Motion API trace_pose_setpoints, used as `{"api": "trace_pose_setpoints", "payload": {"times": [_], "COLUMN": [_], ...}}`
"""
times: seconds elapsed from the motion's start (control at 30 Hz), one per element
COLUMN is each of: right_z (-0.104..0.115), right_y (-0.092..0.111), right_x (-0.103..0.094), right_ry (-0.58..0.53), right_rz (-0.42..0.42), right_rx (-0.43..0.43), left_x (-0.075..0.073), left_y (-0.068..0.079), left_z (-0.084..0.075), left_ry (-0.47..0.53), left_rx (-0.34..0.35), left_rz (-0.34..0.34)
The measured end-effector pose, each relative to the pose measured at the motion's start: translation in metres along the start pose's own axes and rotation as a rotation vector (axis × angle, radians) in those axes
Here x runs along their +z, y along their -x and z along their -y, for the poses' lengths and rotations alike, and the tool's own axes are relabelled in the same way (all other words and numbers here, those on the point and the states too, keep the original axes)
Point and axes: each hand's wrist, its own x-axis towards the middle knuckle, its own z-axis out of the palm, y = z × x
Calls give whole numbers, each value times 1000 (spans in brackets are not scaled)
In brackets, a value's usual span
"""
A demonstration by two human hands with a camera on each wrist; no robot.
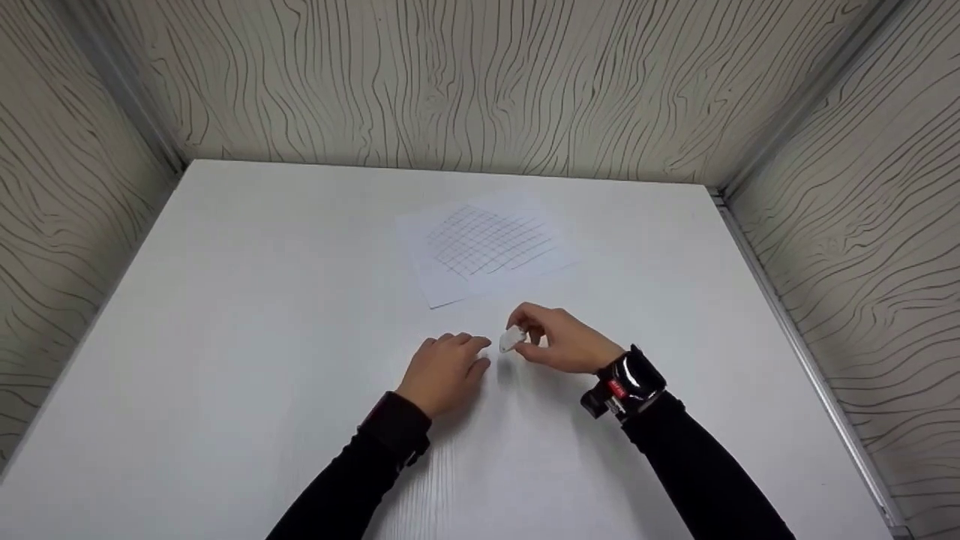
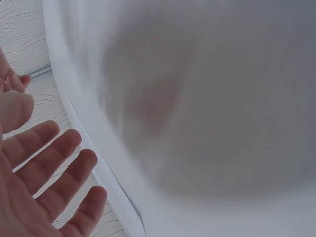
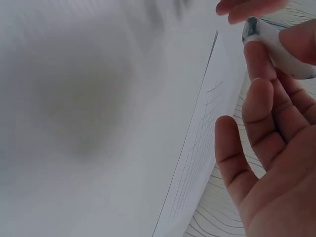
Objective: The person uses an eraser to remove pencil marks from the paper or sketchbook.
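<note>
Between thumb and fingers, my right hand (image 1: 568, 342) pinches a small white eraser (image 1: 511, 340) just above the table. In the right wrist view the eraser (image 3: 274, 45) has rounded edges and a dark smudge on one end, and part of it is hidden behind the thumb. My left hand (image 1: 447, 372) is palm down close by on the left, its fingertips a short way from the eraser and holding nothing. The left wrist view shows its fingers (image 2: 69, 173) spread and loosely bent. Beyond both hands lies white paper (image 1: 442, 289) bearing a pencil-like grid of crossing lines.
The white table (image 1: 247, 300) extends around both hands. Wood-grain patterned panels (image 1: 450, 82) enclose it at the back and on both sides, with a metal strip (image 1: 795, 337) along the right edge. The paper appears to be overlapping sheets.
</note>
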Motion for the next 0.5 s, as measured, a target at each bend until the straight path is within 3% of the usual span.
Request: {"api": "trace_pose_setpoints", "payload": {"times": [0.2,0.5], "right_z": [3,5], "right_y": [0,4], "right_x": [9,18], "right_ry": [-34,-66], "right_rz": [0,27], "right_rx": [-14,-5], "left_x": [1,12], "left_y": [-4,-2], "left_z": [3,5], "left_ry": [321,449], "left_rx": [-112,-129], "left_rz": [70,82]}}
